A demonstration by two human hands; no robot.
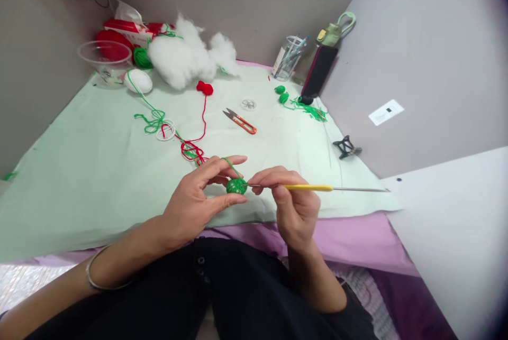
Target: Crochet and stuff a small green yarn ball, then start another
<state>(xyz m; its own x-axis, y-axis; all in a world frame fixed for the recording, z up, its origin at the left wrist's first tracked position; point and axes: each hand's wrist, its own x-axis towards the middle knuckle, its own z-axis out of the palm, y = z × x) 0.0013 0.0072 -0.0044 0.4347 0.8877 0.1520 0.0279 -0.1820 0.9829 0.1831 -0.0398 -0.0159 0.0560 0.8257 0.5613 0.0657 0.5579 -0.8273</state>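
Between the thumb and fingers of my left hand [198, 192] is a small round green crochet piece [237, 186]. A strand of green yarn [231, 165] runs from it up over the left index finger. My right hand [291, 200] grips a crochet hook [309, 187] with a yellow handle and metal ends. Its left tip meets the right side of the green piece; whether it passes through a stitch I cannot tell. Beyond my left hand lie tangled red and green yarns [192, 150], with a red strand leading to a small red crochet piece [205, 88].
Orange thread snips [240, 121] and a small clear dish [248, 104] lie mid-table. White stuffing [180, 57], a white yarn ball [138, 81] and a plastic cup [105, 65] stand back left. Green pieces [283, 98], a pen cup [286, 60] and a phone [319, 72] are back right.
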